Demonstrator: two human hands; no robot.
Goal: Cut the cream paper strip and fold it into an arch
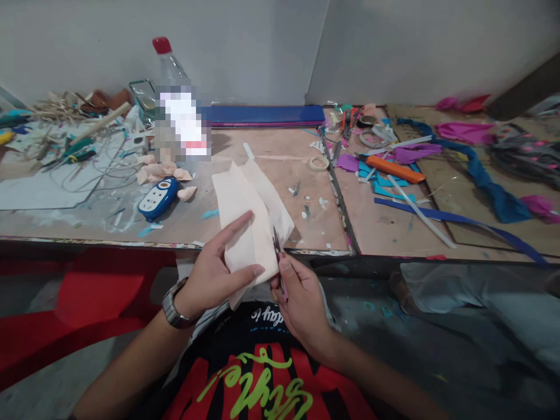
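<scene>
A pale cream sheet of paper [242, 201], folded over in layers, is held above the table's front edge. My left hand [219, 262], with a watch on its wrist, grips the sheet from the left, thumb and a finger lying on top of it. Small scissors [283, 286] with pinkish handles are in my right hand [301, 291]. Their blades lie along the paper's right side, where a flap [273, 198] stands apart from the main part. The lower fingers of my right hand are partly hidden.
A blue-and-white power socket [158, 199] and crumpled peach pieces [155, 170] lie at left. Behind stands a bottle with a red cap [161, 45], partly pixelated. A tape roll [319, 163], an orange cutter [394, 169] and blue strips [459, 219] lie right. A red chair [109, 286] stands lower left.
</scene>
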